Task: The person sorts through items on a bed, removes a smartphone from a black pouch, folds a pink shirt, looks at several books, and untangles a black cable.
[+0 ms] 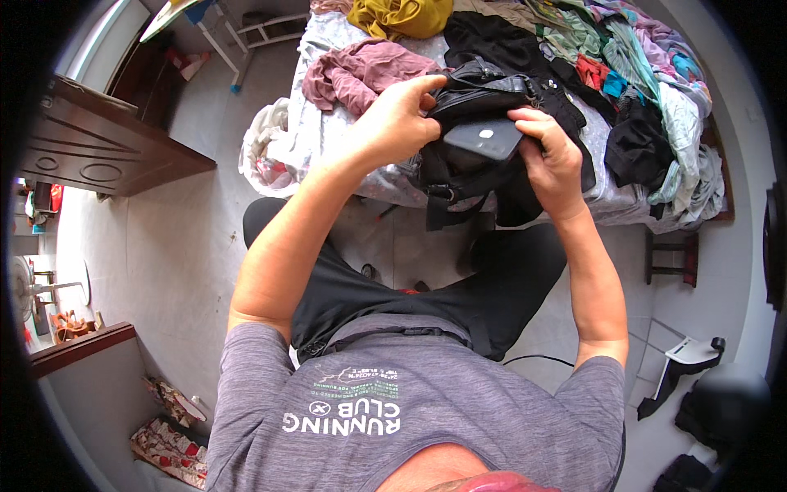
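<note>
A black bag (476,101) with buckles and straps is held over the near edge of the bed. My left hand (399,120) pinches its left side, fingers on top and thumb lower down. At the bag's opening is a flat dark device (482,138) with a small white mark, possibly a phone or power bank; part of it seems hidden by the bag. My right hand (550,154) has its fingertips on the device's right corner, close to the bag's edge. Black webbing straps (452,209) hang below the bag.
Heaped clothes cover the bed (326,147), among them a mauve garment (363,71) and a mustard one (399,18). A white plastic-lined bin (261,147) stands at its left. A dark wooden stool (673,258) is at right; a wooden door (117,141) stands left.
</note>
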Available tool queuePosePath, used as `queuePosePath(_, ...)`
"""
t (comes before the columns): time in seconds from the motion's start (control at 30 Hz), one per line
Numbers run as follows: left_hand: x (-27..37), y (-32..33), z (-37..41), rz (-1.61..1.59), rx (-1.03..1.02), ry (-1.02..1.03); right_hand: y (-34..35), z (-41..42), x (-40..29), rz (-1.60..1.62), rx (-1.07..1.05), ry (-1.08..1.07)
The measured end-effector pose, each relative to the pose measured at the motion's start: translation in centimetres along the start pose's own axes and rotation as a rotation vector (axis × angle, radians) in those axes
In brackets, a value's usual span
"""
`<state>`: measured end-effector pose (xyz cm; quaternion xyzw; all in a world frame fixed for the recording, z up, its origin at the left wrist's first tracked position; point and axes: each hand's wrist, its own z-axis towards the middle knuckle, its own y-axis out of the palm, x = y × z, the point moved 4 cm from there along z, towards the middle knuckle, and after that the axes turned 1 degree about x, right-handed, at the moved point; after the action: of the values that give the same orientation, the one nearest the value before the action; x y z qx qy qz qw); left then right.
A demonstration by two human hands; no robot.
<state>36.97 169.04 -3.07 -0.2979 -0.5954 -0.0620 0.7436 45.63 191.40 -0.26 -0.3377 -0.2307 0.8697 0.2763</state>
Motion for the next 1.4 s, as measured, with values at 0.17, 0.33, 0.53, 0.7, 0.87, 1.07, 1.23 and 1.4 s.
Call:
queuePosePath(0.17, -1.8, 0.2, 0.4, -0.194, 0.037, -0.164, -1.5, 1.0, 0.5, 0.574, 0.233, 0.673)
queuePosePath(0.33, -2.1, 0.6, 0.5, -0.283, 0.072, -0.236, -0.5, 0.4, 1.3, 0.878, 0.285, 0.976)
queuePosePath(0.53, -2.4, 1.0, 1.1, -0.371, 0.131, -0.247, -0.7, -0.8, -0.4, 0.981, 0.206, 1.010)
queuePosePath(0.7, -1.7, 1.3, 0.7, -0.451, 0.146, -0.230, -0.1, -2.0, -0.7, 1.046, 0.043, 1.153)
queuePosePath(0.87, -0.6, 1.9, 0.0, -0.480, 0.011, -0.161, 0.9, -0.7, 0.8, 0.935, 0.005, 1.177)
queuePosePath(1.07, -1.3, 0.4, 0.8, -0.707, -0.055, -0.225, 1.6, 2.5, -1.8, 0.842, 0.050, 1.068)
queuePosePath(1.23, -2.8, -1.2, 1.1, -0.898, 0.040, -0.246, 1.3, 0.9, -3.4, 0.511, -0.080, 0.827)
queuePosePath(1.4, -3.6, -0.5, 1.3, -0.894, -0.020, -0.219, 5.1, -0.3, -5.9, 0.362, -0.365, 0.627)
